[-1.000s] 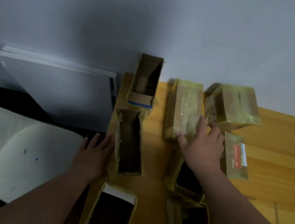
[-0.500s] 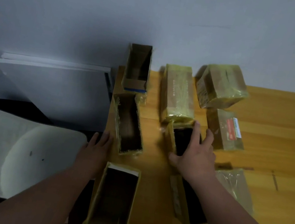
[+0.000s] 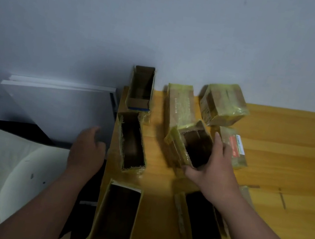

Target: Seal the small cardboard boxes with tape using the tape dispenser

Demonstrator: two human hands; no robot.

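While the right hand grips the tilted open cardboard box at mid-bench, its long axis pointing away, the left hand hangs relaxed and empty, off the bench's left edge.

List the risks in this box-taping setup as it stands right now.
1. The nearest open box juts past the table's front edge; a nudge could tip it off.
2. The right hand holds a tilted open box crowded against a sealed box; moving it may knock that neighbour.
3. No tape dispenser is in view, and the left hand hangs off the table's left side, holding nothing.
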